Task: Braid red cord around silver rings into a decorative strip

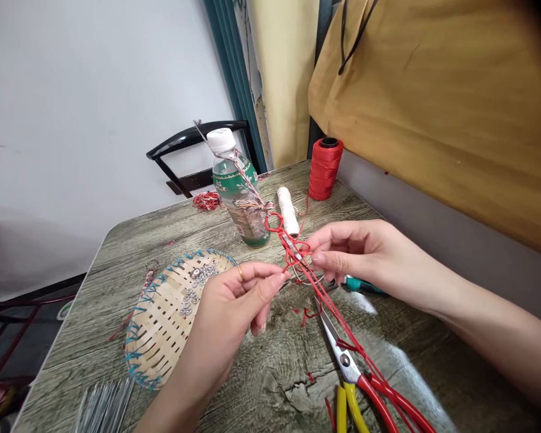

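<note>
Red cord (323,293) runs from a small red ring (274,222) down toward the table's near edge, knotted around small silvery metal pieces (291,247). My left hand (246,294) pinches a strand of the cord between thumb and forefinger, left of the knots. On the other side my right hand (354,249) is closed on a cord loop with thumb and fingertips. A twisted red-and-white string (247,183) ties the ring to a plastic bottle (241,192) with a white cap. Beneath the hanging cords lie scissors (345,361) with red handles.
A woven basket (162,331) with several metal nuts (190,297) sits at left, near a bundle of metal wires (104,406). Behind are a red thread spool (325,171) and a white spool (288,210). A yellow-handled tool (349,406) lies near the scissors.
</note>
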Demonstrator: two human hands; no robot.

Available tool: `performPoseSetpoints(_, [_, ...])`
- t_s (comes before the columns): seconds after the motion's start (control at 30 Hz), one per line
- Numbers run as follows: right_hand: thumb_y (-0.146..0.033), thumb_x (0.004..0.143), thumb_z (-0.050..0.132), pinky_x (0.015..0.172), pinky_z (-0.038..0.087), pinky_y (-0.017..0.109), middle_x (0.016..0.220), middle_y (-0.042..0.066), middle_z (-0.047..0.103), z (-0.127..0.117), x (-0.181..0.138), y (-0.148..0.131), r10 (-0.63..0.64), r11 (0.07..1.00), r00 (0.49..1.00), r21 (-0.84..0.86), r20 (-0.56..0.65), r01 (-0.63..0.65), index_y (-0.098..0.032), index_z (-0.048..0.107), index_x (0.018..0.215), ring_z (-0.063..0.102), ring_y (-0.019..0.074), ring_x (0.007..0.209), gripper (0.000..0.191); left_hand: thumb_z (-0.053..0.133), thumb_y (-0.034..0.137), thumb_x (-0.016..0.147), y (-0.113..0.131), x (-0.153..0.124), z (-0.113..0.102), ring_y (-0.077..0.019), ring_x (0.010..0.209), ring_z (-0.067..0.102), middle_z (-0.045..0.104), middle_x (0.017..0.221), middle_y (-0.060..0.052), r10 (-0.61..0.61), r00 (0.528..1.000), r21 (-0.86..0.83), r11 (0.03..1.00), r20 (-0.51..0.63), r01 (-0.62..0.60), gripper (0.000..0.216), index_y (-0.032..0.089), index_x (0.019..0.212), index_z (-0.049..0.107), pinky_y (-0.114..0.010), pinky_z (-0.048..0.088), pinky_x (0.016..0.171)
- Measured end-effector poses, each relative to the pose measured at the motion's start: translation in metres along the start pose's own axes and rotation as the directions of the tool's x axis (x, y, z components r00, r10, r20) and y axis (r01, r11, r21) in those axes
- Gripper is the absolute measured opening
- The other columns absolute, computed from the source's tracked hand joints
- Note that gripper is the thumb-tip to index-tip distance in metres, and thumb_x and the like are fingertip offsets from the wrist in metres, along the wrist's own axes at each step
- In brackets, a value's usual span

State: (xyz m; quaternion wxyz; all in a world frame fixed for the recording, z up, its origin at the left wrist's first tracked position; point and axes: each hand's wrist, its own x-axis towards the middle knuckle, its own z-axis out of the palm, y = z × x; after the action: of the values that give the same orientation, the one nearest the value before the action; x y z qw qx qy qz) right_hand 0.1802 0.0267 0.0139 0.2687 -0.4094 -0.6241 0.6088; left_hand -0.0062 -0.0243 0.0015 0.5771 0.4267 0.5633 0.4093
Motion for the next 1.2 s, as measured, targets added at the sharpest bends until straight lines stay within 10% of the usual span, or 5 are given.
performPoseSetpoints(0.6, [-0.031,0.075,0.060,0.046,0.031,0.023,0.061,-0.001,0.054,-0.004,0.001,-0.003,-0.032,0.981,0.998,-0.191,-0.055,0.021,-0.016,0.065,0.073,0.042,0.0086,0.053,0.015,0.065,0.030,0.072,-0.002,0.005,-0.005,-0.0053,0.043,0.034,0.047,0.049,0.006,0.099,0.981,0.052,0.994,-0.167,-0.092,0.013,0.020,0.079,0.063,-0.017,0.025,0.040])
performPoseSetpoints(0.77, [-0.036,0.076,0.059,0.046,0.030,0.024,0.059,-0.001,0.052,-0.004,0.002,0.000,-0.048,0.981,0.998,-0.188,-0.027,0.042,-0.018,0.066,0.070,0.041,0.0089,0.052,0.020,0.062,0.021,0.072,-0.002,-0.009,0.016,-0.0079,0.049,0.036,0.046,0.064,0.006,0.391,0.794,0.259,0.918,-0.466,-0.300,0.010,0.025,0.075,0.053,-0.020,0.030,0.045])
performPoseSetpoints(1.0, [-0.038,0.078,0.056,0.046,0.031,0.023,0.060,-0.001,0.052,-0.005,0.002,0.001,-0.051,0.983,0.999,-0.176,0.006,0.051,-0.018,0.066,0.072,0.043,0.0093,0.053,0.022,0.064,0.025,0.071,-0.010,-0.011,0.034,-0.0104,0.053,0.044,0.055,0.072,0.001,0.271,0.962,0.294,0.921,-0.009,-0.257,0.003,0.022,0.071,0.064,-0.023,0.035,0.046])
performPoseSetpoints(1.2, [-0.037,0.077,0.057,0.046,0.032,0.023,0.059,-0.002,0.050,-0.005,0.001,-0.002,-0.032,0.984,0.999,-0.178,-0.022,0.027,-0.018,0.064,0.068,0.042,0.0087,0.053,0.022,0.058,0.024,0.074,-0.007,-0.022,0.024,-0.0092,0.049,0.042,0.061,0.068,0.000,0.233,0.960,0.259,0.947,-0.154,-0.189,0.015,0.021,0.059,0.061,-0.022,0.032,0.044])
